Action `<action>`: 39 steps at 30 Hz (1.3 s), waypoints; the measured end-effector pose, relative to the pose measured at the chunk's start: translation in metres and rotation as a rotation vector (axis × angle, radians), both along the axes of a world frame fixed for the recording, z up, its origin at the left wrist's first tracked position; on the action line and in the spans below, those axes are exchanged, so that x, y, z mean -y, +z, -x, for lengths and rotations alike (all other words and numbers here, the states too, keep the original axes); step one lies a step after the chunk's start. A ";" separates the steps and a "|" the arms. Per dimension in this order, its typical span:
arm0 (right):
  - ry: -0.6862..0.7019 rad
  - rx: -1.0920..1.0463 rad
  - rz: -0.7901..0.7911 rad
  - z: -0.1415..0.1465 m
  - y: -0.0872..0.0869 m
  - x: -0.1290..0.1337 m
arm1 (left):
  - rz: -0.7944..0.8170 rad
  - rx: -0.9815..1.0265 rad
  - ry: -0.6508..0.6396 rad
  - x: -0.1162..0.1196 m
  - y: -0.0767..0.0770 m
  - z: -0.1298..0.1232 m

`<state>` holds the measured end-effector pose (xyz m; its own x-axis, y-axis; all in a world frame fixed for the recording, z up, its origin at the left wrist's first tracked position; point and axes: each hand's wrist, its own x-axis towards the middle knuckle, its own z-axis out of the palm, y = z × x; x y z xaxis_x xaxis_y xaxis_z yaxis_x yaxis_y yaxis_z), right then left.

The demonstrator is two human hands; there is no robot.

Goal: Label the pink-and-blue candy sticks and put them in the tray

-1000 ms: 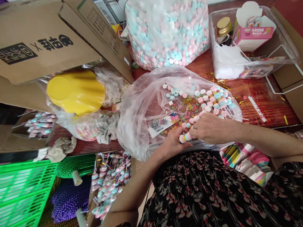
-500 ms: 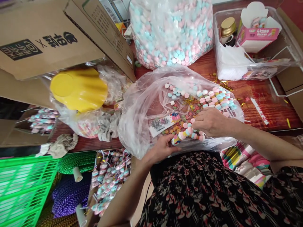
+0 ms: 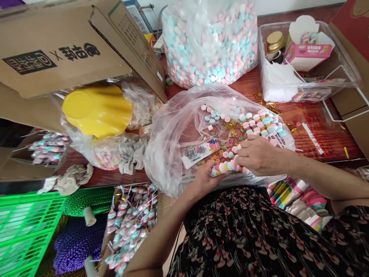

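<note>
My left hand (image 3: 206, 177) is closed on one end of a row of pink, blue and yellow candies (image 3: 226, 166), low over the clear plastic sheet (image 3: 164, 130). At the row's right part, my right hand (image 3: 258, 155) has its fingers pinched together; what they hold is hidden. Just behind my right hand lies a pile of candy sticks (image 3: 263, 122) with white stems. Ring-shaped candies (image 3: 220, 157) are scattered around a printed white packet (image 3: 198, 152). Loose round candies (image 3: 213, 113) lie farther back on the plastic.
A big clear bag of candies (image 3: 210, 46) stands at the back. A clear bin (image 3: 308, 86) holds a pink box at back right. Cardboard boxes (image 3: 66, 46) and a yellow bowl (image 3: 96, 109) are on the left. Below are a green basket (image 3: 25, 234) and a box of candy sticks (image 3: 134, 223).
My right hand has shifted slightly along the candy row, its fingers now over the row's right part. The whole view has tilted a little.
</note>
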<state>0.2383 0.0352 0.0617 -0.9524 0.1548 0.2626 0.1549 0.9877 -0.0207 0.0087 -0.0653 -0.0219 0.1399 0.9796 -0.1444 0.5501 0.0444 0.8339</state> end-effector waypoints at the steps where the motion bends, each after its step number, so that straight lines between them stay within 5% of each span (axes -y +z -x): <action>1: -0.008 0.024 0.008 0.000 -0.002 -0.001 | -0.042 -0.052 -0.012 0.000 0.000 0.000; 7: -0.016 0.040 -0.026 0.006 -0.001 0.001 | -0.098 -0.139 0.023 -0.004 0.004 0.002; 17: 0.067 -0.057 -0.125 0.006 0.014 0.020 | 0.128 0.262 -0.041 -0.011 0.012 0.008; 26: 0.115 -0.005 -0.152 0.011 0.012 0.019 | 0.139 0.148 -0.255 -0.011 0.011 0.006; 33: 0.034 0.031 -0.059 0.016 0.002 0.012 | 0.003 -0.059 -0.150 -0.013 0.002 0.009; 39: -0.100 0.045 0.011 0.010 -0.013 0.003 | 0.001 -0.032 -0.178 -0.014 0.008 0.011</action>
